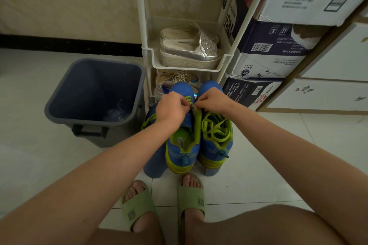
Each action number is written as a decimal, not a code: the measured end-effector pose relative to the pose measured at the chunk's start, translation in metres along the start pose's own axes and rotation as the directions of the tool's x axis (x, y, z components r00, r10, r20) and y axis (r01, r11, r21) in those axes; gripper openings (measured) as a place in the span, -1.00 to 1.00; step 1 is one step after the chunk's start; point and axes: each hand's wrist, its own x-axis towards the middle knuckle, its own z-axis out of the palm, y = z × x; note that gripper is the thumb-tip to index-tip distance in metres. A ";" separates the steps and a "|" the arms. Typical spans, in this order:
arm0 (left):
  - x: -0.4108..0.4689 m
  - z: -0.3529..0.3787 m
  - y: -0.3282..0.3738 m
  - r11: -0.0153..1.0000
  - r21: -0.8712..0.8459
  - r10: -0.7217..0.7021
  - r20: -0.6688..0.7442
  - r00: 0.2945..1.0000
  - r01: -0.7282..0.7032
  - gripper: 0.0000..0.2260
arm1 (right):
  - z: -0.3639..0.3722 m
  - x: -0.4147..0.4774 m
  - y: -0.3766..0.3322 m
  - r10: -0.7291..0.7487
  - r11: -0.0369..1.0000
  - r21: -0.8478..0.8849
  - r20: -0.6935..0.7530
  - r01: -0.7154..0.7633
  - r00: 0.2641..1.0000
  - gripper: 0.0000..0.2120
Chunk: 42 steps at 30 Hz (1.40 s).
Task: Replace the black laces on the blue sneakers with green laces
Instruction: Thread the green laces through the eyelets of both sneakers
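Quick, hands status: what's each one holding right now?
Left hand: fingers curled, pinching the bright green lace on the blue mesh sneaker.
Right hand: fingers curled, pinching at the same spot, apparently that lace too.

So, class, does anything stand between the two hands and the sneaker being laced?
Nothing visible does: the left hand and right hand pinch the green lace at the left sneaker; the bin stands aside.

Home entryway: shoe rack (pixel 148 51), bin (pixel 95 93), stacked boxes (pixel 266 53).
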 end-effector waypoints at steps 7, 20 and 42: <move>-0.001 0.006 0.003 0.998 0.047 -0.027 -0.044 0.999 0.029 -0.88 | 0.000 0.001 0.002 0.004 0.999 0.047 -0.001 -0.004 1.000 -0.75; -0.001 0.013 0.002 0.995 -0.075 -0.065 -0.060 0.996 0.060 -0.88 | -0.001 0.001 0.003 0.033 0.995 0.091 0.028 -0.035 0.999 -0.79; 0.020 -0.021 -0.031 0.950 0.096 -0.311 0.190 0.931 0.297 -0.72 | -0.030 -0.008 -0.014 0.106 0.754 0.548 -0.645 0.362 0.757 -0.89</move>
